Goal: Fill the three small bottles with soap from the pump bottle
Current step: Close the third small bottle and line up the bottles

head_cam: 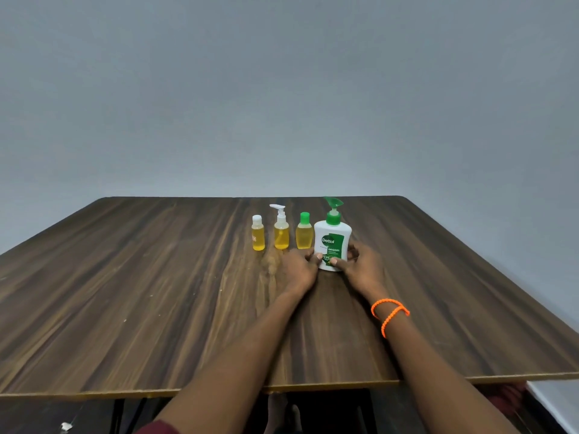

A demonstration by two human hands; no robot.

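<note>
Four bottles stand upright on the wooden table (pixel 125 292): one white pump bottle (pixel 332 245) with a green pump head, and three small bottles holding yellow liquid. Two hands are in view, both on the pump bottle. The left hand (pixel 299 270) curls round its lower left side with the thumb laid across the front label; the right hand (pixel 360 267) curls round its lower right side, thumb also on the front, so the bottle sits gripped between the two sets of fingers, its base on the table.

Just beyond the left hand's fingers, beside the pump bottle, stands the green-capped small bottle (pixel 304 231). Further out to the left of those fingers comes the small bottle with a white pump top (pixel 281 228), then the small bottle with a white screw cap (pixel 258 234), the outermost of the row. The three stand apart from one another with narrow gaps, none touching the fingers.

Two loops of an orange bead bracelet (pixel 390 313) ring the right wrist.

The table's far edge runs close behind the bottles, against a plain grey wall (pixel 282 89). Broad bare tabletop spreads left of the left fingers and right of the right fingers, out to both side edges, and a long stretch lies under the forearms back to the near edge.
</note>
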